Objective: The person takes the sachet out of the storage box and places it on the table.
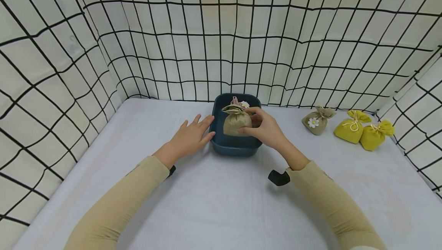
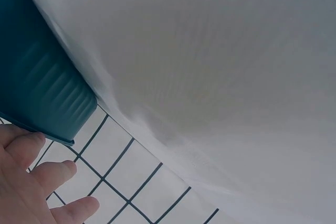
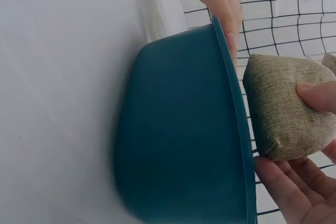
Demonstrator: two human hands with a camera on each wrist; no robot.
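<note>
A teal plastic basin point(image 1: 235, 151) stands on the white cloth. My right hand point(image 1: 267, 127) grips a tan burlap pouch point(image 1: 236, 124) by its side, thumb in front and fingers behind, over the basin's opening. In the right wrist view the pouch point(image 3: 289, 106) shows level with the rim, its bottom toward the basin point(image 3: 178, 129). My left hand point(image 1: 191, 136) has its fingers spread, with fingertips at the basin's left rim; the left wrist view shows this hand point(image 2: 31, 182) against the rim too. Behind the held pouch, a pink pouch with a white flower point(image 1: 235, 101) sits in the basin.
To the right on the cloth lie a tan pouch with a white daisy point(image 1: 317, 121) and two yellow pouches, one on the left point(image 1: 350, 129) and one on the right point(image 1: 373, 136). Black grid panels point(image 1: 221, 35) backed with white surround the table on the far side, left and right.
</note>
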